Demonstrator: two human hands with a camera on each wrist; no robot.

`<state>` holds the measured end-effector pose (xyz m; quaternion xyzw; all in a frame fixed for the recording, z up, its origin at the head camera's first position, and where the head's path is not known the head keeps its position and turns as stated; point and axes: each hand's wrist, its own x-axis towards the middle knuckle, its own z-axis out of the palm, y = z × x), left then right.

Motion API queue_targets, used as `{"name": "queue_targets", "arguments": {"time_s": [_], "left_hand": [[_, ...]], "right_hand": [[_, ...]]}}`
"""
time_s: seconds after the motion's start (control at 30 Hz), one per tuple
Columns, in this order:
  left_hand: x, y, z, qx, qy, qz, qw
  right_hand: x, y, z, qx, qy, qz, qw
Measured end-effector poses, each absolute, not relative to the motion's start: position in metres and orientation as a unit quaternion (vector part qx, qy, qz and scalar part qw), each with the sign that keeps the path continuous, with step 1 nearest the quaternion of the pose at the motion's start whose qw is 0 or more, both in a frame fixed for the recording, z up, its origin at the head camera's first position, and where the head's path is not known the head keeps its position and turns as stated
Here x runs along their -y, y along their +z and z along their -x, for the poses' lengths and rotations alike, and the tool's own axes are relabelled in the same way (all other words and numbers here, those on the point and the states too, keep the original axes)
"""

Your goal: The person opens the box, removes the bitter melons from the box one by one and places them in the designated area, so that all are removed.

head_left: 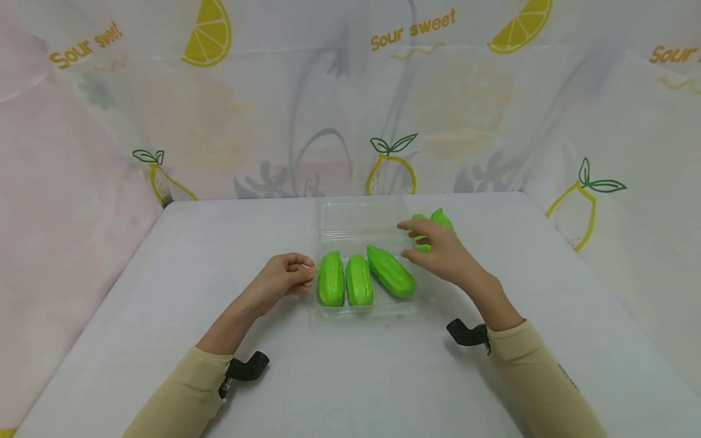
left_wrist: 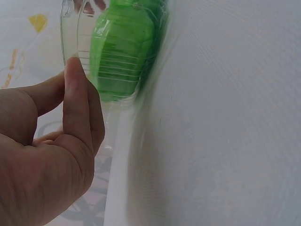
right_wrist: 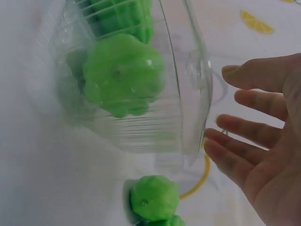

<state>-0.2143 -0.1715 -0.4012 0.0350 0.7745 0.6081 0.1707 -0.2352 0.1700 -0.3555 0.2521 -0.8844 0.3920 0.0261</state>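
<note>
A clear plastic box [head_left: 394, 308] stands mid-table with its lid [head_left: 358, 218] folded open behind it. Three bright green, ribbed gourd-like vegetables lie inside: a left one [head_left: 331, 279], a middle one [head_left: 359, 280] and a slanted right one [head_left: 391, 272]. My left hand [head_left: 285, 275] is at the box's left side; in the left wrist view its fingertips pinch the rim [left_wrist: 70, 33]. Over the box's right back corner, my right hand [head_left: 438, 250] has its fingers spread and holds nothing. In the right wrist view its fingertips are close to the rim [right_wrist: 204, 94].
More green gourds [head_left: 442, 218] lie on the table behind my right hand, partly hidden by it. White cloth covers the table [head_left: 350, 377]. A printed curtain [head_left: 263, 121] hangs along the back and sides. Each sleeve carries a black wrist mount [head_left: 249, 367].
</note>
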Motion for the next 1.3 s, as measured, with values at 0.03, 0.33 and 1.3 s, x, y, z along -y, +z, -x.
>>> {"name": "queue_targets", "arguments": {"time_s": [0.03,0.33,1.3], "left_hand": [[0.172,-0.401,0.214,-0.775,0.608,-0.036,0.171],[0.171,-0.4,0.213,-0.773,0.61,-0.036,0.172],[0.169,-0.399,0.211,-0.772,0.612,-0.035,0.166]], "right_hand": [[-0.168,-0.355,0.234,0.884,0.39,-0.257,0.024],[-0.155,-0.361,0.228,0.892,0.341,-0.297,0.005],[-0.142,-0.366,0.218,0.932,0.191,-0.305,-0.036]]}}
